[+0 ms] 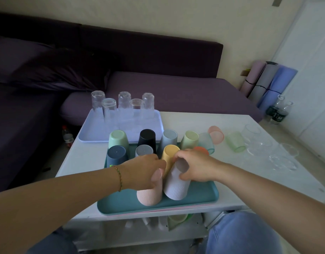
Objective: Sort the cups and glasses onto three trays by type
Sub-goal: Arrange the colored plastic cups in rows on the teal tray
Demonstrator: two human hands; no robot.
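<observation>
Hands grip two cups at six o'clock on the teal plastic tray (pixel 203 197): left hand (pixel 145 169) the pink ribbed plastic cup (pixel 149 194), right hand (pixel 193 165) the grey ribbed plastic cup (pixel 176 186). Likely light; hold the sides.

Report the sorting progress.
Done: five tall clear glasses inverted on the lavender tray, matte coloured cups on the teal tray. In hand: left hand grips a pink ribbed cup, right hand a grey ribbed cup. Left: tinted translucent cups and short clear glasses on the white table.
</observation>
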